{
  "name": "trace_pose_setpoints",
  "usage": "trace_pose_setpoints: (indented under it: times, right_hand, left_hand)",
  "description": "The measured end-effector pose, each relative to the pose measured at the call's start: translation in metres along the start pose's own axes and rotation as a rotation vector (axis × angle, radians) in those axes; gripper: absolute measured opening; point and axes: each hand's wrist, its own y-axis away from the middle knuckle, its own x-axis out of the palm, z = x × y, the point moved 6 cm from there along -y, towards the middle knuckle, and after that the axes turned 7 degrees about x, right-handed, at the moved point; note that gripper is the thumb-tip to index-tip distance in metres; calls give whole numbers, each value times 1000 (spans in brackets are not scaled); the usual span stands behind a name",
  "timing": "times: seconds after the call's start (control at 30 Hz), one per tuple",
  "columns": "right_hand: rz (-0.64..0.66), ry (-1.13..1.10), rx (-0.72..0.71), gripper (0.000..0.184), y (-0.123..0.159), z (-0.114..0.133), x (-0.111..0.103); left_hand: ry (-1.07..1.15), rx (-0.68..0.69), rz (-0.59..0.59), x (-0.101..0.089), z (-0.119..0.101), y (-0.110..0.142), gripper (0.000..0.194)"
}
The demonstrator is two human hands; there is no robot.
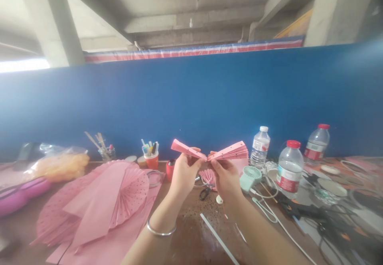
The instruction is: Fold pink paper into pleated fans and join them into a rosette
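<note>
A pink folded paper fan point(229, 151) with small punched holes is held up over the table, its two pleated halves spread apart to left and right. My left hand point(186, 172) is closed on the left half near the middle fold, thumb on top. My right hand point(225, 176) pinches the right half close to the same fold. Below and behind the hands lie another small pink pleated piece point(207, 176) and dark-handled scissors point(204, 194), partly hidden. A white strip point(218, 237) rests on the table between my forearms.
Pink pleated fans and flat paper point(101, 201) are piled at left. An orange cup of pens point(152, 160) stands behind. Water bottles point(290, 169), a mint-green handheld fan point(250, 178), cables and tools crowd the right. A blue panel point(191, 101) rises behind the table.
</note>
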Motion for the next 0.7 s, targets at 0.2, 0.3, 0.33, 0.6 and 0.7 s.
trace_pose_setpoints:
  times: [0.2, 0.3, 0.33, 0.6, 0.7]
  right_hand:
    - [59, 84, -1, 18, 0, 1, 1]
    - [64, 151, 32, 22, 0, 2, 1]
    - [62, 175, 38, 23, 0, 2, 1]
    - [119, 118, 70, 30, 0, -1, 4]
    - [202, 197, -4, 29, 3, 6, 9]
  left_hand:
    - [-45, 55, -21, -4, -2, 0, 30]
    - [-72, 67, -13, -5, 1, -1, 24]
    - [-80, 66, -8, -5, 3, -2, 23]
    - [102, -17, -19, -3, 11, -2, 22]
    - [267, -118, 0, 2, 14, 0, 23]
